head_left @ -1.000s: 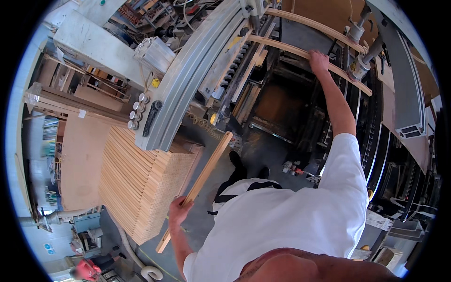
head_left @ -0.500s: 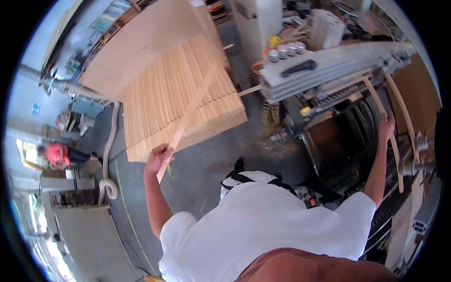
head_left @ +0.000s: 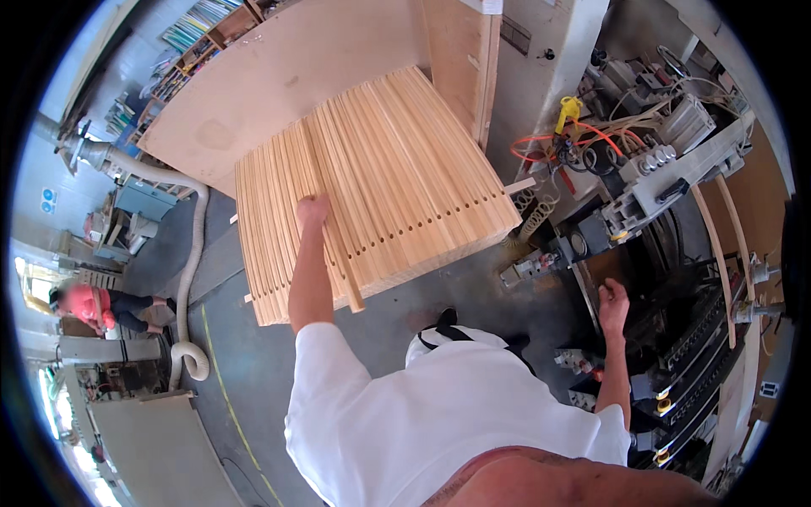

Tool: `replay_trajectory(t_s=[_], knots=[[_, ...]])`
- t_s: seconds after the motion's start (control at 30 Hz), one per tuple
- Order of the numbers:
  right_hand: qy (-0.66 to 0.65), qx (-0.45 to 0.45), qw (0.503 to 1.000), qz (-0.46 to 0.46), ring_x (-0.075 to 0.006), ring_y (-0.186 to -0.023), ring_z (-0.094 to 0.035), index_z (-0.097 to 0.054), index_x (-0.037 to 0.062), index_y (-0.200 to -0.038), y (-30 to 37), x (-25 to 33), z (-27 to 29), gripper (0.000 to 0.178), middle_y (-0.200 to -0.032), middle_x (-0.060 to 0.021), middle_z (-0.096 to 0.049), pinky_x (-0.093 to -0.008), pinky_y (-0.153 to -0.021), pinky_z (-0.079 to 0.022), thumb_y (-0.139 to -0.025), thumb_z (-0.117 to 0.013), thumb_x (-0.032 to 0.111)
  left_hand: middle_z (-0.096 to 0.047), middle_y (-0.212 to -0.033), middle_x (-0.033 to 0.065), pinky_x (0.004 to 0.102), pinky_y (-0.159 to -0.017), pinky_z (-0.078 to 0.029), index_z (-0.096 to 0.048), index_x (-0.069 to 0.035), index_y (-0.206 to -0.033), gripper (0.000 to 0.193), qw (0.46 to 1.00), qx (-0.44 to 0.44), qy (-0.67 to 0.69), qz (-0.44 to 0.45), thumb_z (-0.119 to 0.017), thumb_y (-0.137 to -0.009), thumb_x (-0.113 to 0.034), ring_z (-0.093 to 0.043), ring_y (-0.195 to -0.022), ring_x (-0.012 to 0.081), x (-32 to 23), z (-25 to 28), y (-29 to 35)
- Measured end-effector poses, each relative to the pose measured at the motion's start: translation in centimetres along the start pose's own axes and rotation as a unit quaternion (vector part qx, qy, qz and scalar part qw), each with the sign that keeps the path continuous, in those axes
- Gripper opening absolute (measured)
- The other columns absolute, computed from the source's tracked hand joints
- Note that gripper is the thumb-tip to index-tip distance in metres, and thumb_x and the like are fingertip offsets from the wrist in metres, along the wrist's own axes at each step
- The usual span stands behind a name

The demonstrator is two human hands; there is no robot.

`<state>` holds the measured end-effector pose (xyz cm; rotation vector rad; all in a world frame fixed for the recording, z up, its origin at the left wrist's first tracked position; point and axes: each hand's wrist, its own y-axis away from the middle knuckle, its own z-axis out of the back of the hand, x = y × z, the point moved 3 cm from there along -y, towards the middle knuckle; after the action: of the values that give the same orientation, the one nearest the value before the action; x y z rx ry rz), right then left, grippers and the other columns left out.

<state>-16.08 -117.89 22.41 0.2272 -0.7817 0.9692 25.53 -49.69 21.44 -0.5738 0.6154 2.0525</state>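
A stack of pale wooden strips (head_left: 422, 160) lies ahead of me, with a row of small drilled holes near its front edge. My left hand (head_left: 312, 211) is closed around a wooden strip (head_left: 345, 266) on top of the stack. That strip lies lengthwise with the others, and its near end juts past the front edge. My right hand (head_left: 614, 306) hangs in the air beside the machine (head_left: 625, 215), fingers loosely curled and apart, with nothing visible in it. Two longer wooden strips (head_left: 718, 262) rest on the machine at the far right, apart from my right hand.
A large board (head_left: 287, 84) stands behind the stack. A yellow air gun (head_left: 569, 110) and orange hose hang by the pillar (head_left: 549, 76). To the left, a pale duct hose (head_left: 201, 245) runs along the floor, and a person in red (head_left: 93, 306) is beyond it.
My left hand has brought its strip down onto the stack, lining it up with the others. The right hand has let go of a strip on the machine and moved inward. My view has turned.
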Motion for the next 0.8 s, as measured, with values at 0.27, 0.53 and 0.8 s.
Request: replay_trajectory(t_s=[0.27, 0.53, 0.8], knots=[[0.007, 0.035, 0.991, -0.126, -0.0180, -0.084, -0.066, -0.066, -0.0037, -0.109, 10.2, 0.1, -2.7, 0.026, -0.093, -0.0122, -0.070, -0.0297, -0.077, -0.052, -0.086, -0.068, 0.009, -0.067, -0.107, 0.0278, 0.0397, -0.089, -0.053, -0.064, 0.005, -0.113, 0.050, 0.996, 0.047, -0.025, -0.067, -0.059, -0.086, -0.036, -0.066, -0.103, 0.0344, -3.6, -2.6, -3.7], [0.010, 0.035, 0.985, -0.170, -0.0247, -0.088, -0.069, -0.065, -0.0015, -0.114, 18.8, -0.1, -4.3, 0.030, -0.103, -0.0163, -0.070, -0.0331, -0.080, -0.053, -0.088, -0.068, 0.013, -0.030, -0.148, 0.0257, 0.0481, -0.113, -0.030, -0.044, -0.007, -0.141, 0.083, 0.845, 0.136, -0.210, -0.473, -0.079, -0.073, -0.037, -0.029, -0.137, 0.0437, 1.6, -1.4, 16.5], [-0.013, 0.046, 0.984, -0.170, -0.0282, -0.090, -0.069, -0.064, -0.0028, -0.114, 27.5, 1.3, -4.1, 0.029, -0.107, -0.0189, -0.067, -0.0345, -0.079, -0.054, -0.090, -0.065, 0.013, -0.026, -0.150, 0.0252, 0.0551, -0.112, -0.028, -0.040, -0.008, -0.143, 0.088, 0.768, 0.168, -0.195, -0.586, -0.081, -0.072, -0.039, -0.024, -0.139, 0.0471, 3.3, -0.7, 21.2]])
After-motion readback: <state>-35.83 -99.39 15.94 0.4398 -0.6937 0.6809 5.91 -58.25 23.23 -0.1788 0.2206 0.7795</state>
